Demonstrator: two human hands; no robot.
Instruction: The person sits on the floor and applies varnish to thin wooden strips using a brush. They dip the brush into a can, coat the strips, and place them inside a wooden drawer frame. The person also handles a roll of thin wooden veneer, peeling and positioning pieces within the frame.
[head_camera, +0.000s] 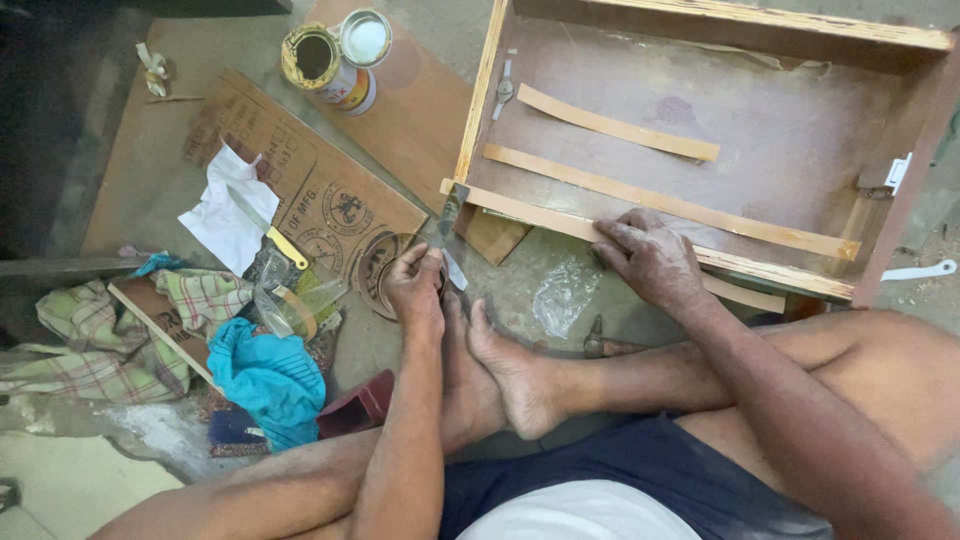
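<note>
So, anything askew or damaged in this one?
Yes. One thin wood strip lies slanted inside the open wooden box, not parallel with the strip below it. The open tin near the box has smeared, stained sides. No spill is visible.

drawer (905, 150): right of boards, on floor, strips inside
tin (325, 55): far left of drawer, on board (400, 110)
cloths (200, 340): near left
right hand (650, 260): on drawer's near edge
left hand (415, 285): at blade (447, 215), left of drawer corner

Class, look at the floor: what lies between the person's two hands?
In the head view, a crumpled clear plastic bag lies between the left hand and right hand.
</note>
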